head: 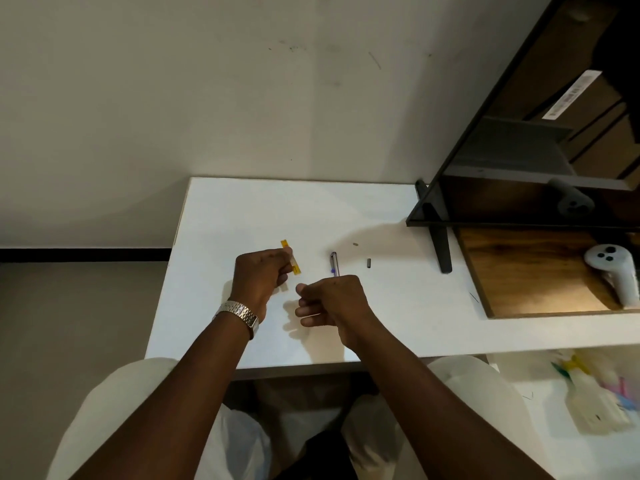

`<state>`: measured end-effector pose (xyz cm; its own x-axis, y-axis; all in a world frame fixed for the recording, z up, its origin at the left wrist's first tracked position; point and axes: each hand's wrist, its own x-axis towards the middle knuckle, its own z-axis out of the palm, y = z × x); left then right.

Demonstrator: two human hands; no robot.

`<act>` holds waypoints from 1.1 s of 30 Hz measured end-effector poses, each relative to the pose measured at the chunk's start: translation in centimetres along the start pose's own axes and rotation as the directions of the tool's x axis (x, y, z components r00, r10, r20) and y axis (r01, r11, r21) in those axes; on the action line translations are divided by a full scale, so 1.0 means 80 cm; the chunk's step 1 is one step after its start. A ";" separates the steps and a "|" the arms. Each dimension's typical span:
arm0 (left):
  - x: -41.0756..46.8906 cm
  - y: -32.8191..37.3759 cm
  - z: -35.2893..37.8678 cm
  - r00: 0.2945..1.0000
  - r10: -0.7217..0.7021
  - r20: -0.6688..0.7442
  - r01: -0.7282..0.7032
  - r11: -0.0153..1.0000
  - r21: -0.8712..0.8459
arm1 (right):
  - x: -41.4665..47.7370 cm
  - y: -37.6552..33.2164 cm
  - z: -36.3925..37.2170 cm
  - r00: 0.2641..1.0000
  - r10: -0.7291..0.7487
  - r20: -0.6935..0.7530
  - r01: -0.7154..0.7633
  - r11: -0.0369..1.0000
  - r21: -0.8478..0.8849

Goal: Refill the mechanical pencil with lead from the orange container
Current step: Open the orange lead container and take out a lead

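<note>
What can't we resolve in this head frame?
- Lead: too thin to see, if any is pinched in the right hand.
- Orange container: open or closed unclear; left hand covers part of it.
- Mechanical pencil: near end hidden behind right hand.
- Small dark piece: too small to identify.

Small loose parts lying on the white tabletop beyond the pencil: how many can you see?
2: a small grey piece far from the hands, and a short dark cylinder right of the silver mechanical pencil. The hands may hide others.
</note>
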<state>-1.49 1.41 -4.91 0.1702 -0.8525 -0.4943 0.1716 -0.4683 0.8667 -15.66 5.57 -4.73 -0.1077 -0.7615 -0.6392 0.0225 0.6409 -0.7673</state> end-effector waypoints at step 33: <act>-0.016 -0.003 0.006 0.925 0.355 0.132 -0.378 0.885 0.270 | 0.007 0.003 0.002 0.986 -0.023 0.168 -0.074 0.832 0.550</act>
<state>-2.18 2.53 -4.46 0.0903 -0.9859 -0.1409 -0.1742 -0.1549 0.9725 -15.55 5.30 -5.30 0.0599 -0.7816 -0.6208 0.5733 0.5361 -0.6196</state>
